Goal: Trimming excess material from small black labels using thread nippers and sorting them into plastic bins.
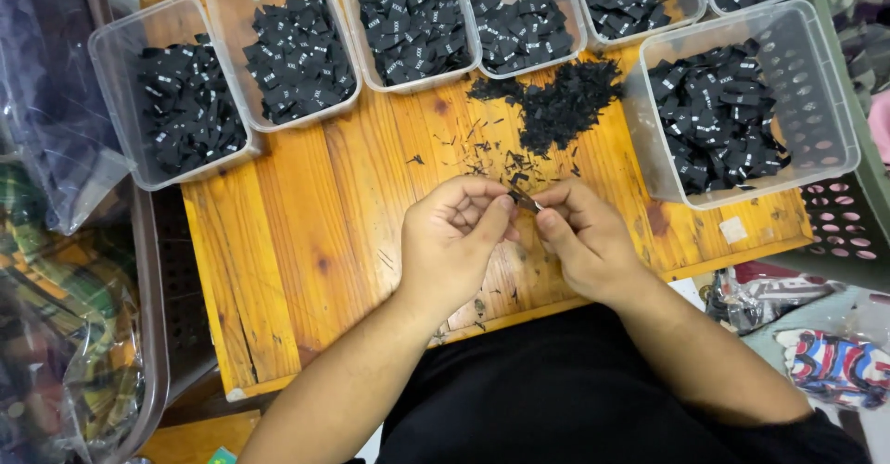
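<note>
My left hand (454, 237) and my right hand (579, 237) meet over the middle of an orange wooden board (306, 232). Both pinch one small dark label (524, 201) between thumb and fingertips. Just beyond the hands lies a heap of black label scraps (556, 102) with thin black slivers scattered around it. Several clear plastic tubs of small black fabric labels with white marks ring the board: one at the far left (176, 102), one beside it (292, 51), two at the top middle (413, 19), and a large one on the right (723, 116).
Bagged plaid and dark fabric (56, 269) is piled at the left. A pink perforated basket (844, 223) sits at the right edge, with a patterned cloth bundle (834, 367) below it. My black-clad lap (556, 390) fills the bottom centre.
</note>
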